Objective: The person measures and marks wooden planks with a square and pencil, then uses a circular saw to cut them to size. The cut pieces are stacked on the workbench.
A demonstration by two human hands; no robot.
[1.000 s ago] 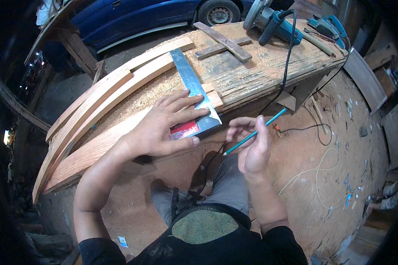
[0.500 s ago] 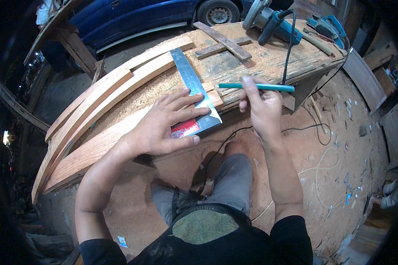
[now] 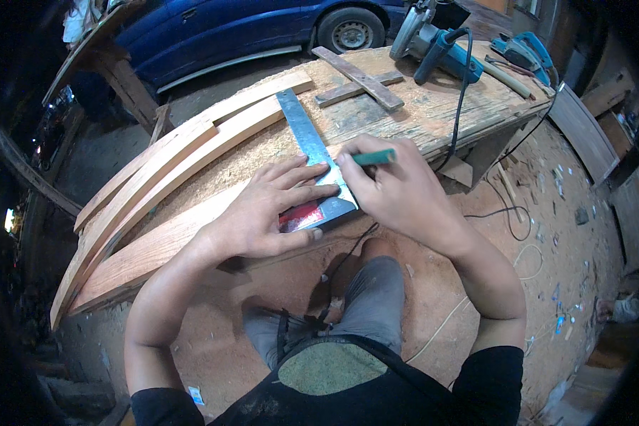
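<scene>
My left hand [image 3: 266, 213] lies spread over a carpenter's square [image 3: 305, 131], its fingers pressing the metal blade and its thumb along the stock at the near edge. The square's blade runs across a light wooden board [image 3: 167, 241] toward the curved pieces behind. In my right hand [image 3: 405, 192] a green pencil [image 3: 375, 157] is pinched, held right beside the blade's right edge. The fingers hide the pencil's tip, so I cannot tell whether it touches the wood.
Curved wooden pieces [image 3: 170, 167] lie along the bench's left side amid sawdust. Two crossed wood strips [image 3: 358, 79], a corded circular saw [image 3: 440, 53] and a blue electric planer [image 3: 525, 53] sit farther back. A blue car [image 3: 227, 32] stands behind the bench. Cords trail over the floor.
My right hand has come left and down to the square's blade, and the pencil has turned from lying crosswise to pointing in toward the blade. My left hand stays on the square.
</scene>
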